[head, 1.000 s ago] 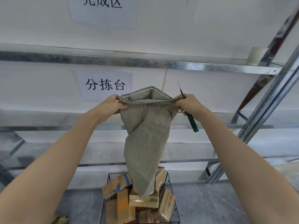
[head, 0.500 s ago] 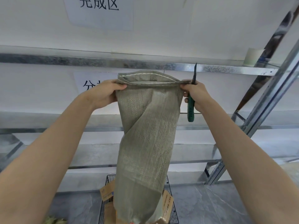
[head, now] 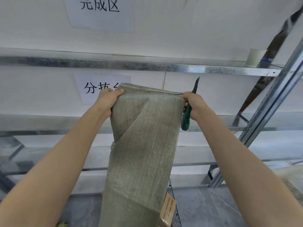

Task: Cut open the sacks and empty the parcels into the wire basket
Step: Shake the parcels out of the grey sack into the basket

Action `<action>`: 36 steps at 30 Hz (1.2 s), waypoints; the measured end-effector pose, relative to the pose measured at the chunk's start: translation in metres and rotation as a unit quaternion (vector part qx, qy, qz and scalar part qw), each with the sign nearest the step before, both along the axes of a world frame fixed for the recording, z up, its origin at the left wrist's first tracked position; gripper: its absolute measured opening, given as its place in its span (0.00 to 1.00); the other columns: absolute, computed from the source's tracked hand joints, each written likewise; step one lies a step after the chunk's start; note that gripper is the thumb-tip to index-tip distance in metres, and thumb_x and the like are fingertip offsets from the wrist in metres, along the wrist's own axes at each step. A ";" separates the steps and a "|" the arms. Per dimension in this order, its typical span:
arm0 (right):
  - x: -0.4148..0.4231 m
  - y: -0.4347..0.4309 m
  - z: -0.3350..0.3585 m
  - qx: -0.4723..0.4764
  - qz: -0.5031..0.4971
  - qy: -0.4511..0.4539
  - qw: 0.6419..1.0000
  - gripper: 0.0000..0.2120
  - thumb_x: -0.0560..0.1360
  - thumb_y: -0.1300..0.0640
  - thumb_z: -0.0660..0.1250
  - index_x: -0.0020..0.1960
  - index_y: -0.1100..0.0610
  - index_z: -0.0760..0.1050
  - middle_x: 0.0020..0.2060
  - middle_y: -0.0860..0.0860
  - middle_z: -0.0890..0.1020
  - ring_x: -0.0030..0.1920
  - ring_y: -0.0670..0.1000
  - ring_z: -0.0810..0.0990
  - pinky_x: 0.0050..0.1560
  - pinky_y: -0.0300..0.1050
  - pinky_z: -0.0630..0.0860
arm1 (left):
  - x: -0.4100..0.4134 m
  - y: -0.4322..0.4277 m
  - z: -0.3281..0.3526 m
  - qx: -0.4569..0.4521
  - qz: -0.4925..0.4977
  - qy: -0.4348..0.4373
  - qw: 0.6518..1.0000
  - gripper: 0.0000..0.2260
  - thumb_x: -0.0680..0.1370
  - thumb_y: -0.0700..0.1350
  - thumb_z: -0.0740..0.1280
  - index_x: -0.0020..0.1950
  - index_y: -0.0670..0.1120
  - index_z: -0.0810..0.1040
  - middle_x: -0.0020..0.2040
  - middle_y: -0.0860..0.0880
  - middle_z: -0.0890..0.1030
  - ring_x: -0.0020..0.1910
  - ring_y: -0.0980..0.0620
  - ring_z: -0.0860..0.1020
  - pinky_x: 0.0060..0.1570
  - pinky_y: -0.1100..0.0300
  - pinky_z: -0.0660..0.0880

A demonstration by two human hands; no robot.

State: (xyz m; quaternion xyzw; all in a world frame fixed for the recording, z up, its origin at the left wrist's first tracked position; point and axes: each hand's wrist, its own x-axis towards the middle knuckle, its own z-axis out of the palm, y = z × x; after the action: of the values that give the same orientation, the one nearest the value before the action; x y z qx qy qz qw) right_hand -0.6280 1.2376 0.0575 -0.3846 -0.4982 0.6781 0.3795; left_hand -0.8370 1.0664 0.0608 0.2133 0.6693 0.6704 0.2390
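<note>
Grey sack (head: pixel 142 145) in the grip of left hand (head: pixel 106 102) and right hand (head: pixel 195 104), before steel shelving (head: pixel 147 66), white wall (head: pixel 213 30), grey floor (head: pixel 205 210).

Galvanized metal shelving (head: pixel 147 67) runs across the whole background, white wall behind it. Two paper signs with Chinese characters: the upper sign (head: pixel 100 12) sits above the top shelf, the lower sign (head: pixel 91 87) below it, partly hidden. A pale cup-like thing (head: pixel 255 57) sits far right on the top shelf. Grey marbled floor tiles (head: pixel 205 208) down below.
</note>
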 end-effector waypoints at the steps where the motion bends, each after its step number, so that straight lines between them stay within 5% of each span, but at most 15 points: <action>1: 0.000 0.000 0.000 -0.019 0.002 0.021 1.000 0.10 0.75 0.68 0.63 0.38 0.56 0.71 0.23 0.49 0.70 0.20 0.44 0.65 0.22 0.36 0.65 | 0.001 0.000 0.001 0.000 0.006 -0.002 1.000 0.07 0.77 0.43 0.66 0.43 0.46 0.69 0.41 0.46 0.73 0.38 0.51 0.73 0.38 0.57 0.69; 7: 0.008 -0.011 0.000 -0.059 0.076 0.106 0.990 0.09 0.75 0.65 0.62 0.41 0.58 0.78 0.29 0.52 0.75 0.26 0.47 0.68 0.29 0.41 0.66 | 0.005 -0.007 0.004 0.025 -0.033 -0.014 0.999 0.14 0.78 0.34 0.54 0.41 0.49 0.74 0.44 0.47 0.76 0.38 0.51 0.73 0.34 0.59 0.69; 13: 0.017 -0.012 -0.015 0.064 0.205 -0.032 0.976 0.14 0.74 0.56 0.70 0.59 0.55 0.77 0.45 0.50 0.80 0.37 0.48 0.76 0.33 0.40 0.72 | 0.007 -0.013 0.005 0.062 -0.056 -0.105 0.991 0.13 0.80 0.38 0.54 0.44 0.44 0.78 0.44 0.47 0.79 0.41 0.52 0.77 0.39 0.60 0.74; 16: 0.015 -0.015 -0.023 0.093 0.218 -0.104 0.966 0.11 0.71 0.62 0.72 0.53 0.58 0.75 0.42 0.52 0.79 0.39 0.49 0.77 0.35 0.40 0.75 | 0.007 -0.020 0.003 0.071 -0.159 -0.128 0.976 0.10 0.78 0.38 0.54 0.41 0.43 0.73 0.38 0.48 0.75 0.34 0.52 0.73 0.36 0.61 0.71; 20: 0.014 -0.009 -0.030 0.114 0.158 -0.159 0.968 0.08 0.72 0.66 0.70 0.42 0.58 0.72 0.33 0.51 0.70 0.30 0.46 0.67 0.29 0.39 0.67 | -0.006 -0.030 -0.003 -0.048 -0.256 0.017 0.965 0.04 0.75 0.35 0.60 0.46 0.40 0.74 0.45 0.44 0.78 0.42 0.50 0.76 0.41 0.59 0.72; 24: 0.012 -0.007 -0.038 0.110 0.121 -0.150 0.975 0.05 0.73 0.62 0.70 0.44 0.58 0.74 0.34 0.51 0.70 0.31 0.47 0.66 0.28 0.40 0.67 | -0.023 -0.036 -0.014 -0.162 -0.239 0.090 0.953 0.07 0.78 0.39 0.64 0.53 0.36 0.75 0.52 0.42 0.77 0.51 0.45 0.77 0.54 0.53 0.77; 28: 0.011 -0.005 -0.042 0.101 0.125 -0.144 0.977 0.05 0.73 0.59 0.71 0.48 0.56 0.76 0.39 0.51 0.73 0.35 0.47 0.69 0.29 0.39 0.69 | -0.022 -0.044 -0.021 -0.262 -0.204 0.145 0.932 0.11 0.79 0.50 0.64 0.58 0.48 0.77 0.54 0.51 0.80 0.54 0.49 0.79 0.60 0.49 0.73; 33: 0.010 -0.006 -0.041 0.104 0.126 -0.136 0.977 0.09 0.74 0.58 0.71 0.53 0.58 0.77 0.36 0.49 0.77 0.30 0.46 0.70 0.28 0.38 0.69 | -0.021 -0.041 -0.032 -0.187 -0.170 0.079 0.964 0.13 0.79 0.49 0.64 0.61 0.44 0.76 0.55 0.51 0.78 0.57 0.51 0.76 0.64 0.48 0.69; 36: 0.008 -0.005 -0.042 0.103 0.114 -0.150 0.977 0.09 0.73 0.59 0.71 0.50 0.58 0.75 0.32 0.50 0.73 0.27 0.46 0.69 0.26 0.39 0.70 | -0.018 -0.036 -0.037 -0.139 -0.138 0.048 0.979 0.14 0.79 0.46 0.65 0.59 0.37 0.76 0.53 0.45 0.80 0.51 0.48 0.79 0.56 0.53 0.76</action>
State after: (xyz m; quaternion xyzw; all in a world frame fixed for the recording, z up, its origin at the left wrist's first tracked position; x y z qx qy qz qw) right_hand -0.6197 1.2323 0.0155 -0.3813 -0.6571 0.5967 0.2583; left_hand -0.8547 1.0305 0.0238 0.3002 0.7304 0.5206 0.3246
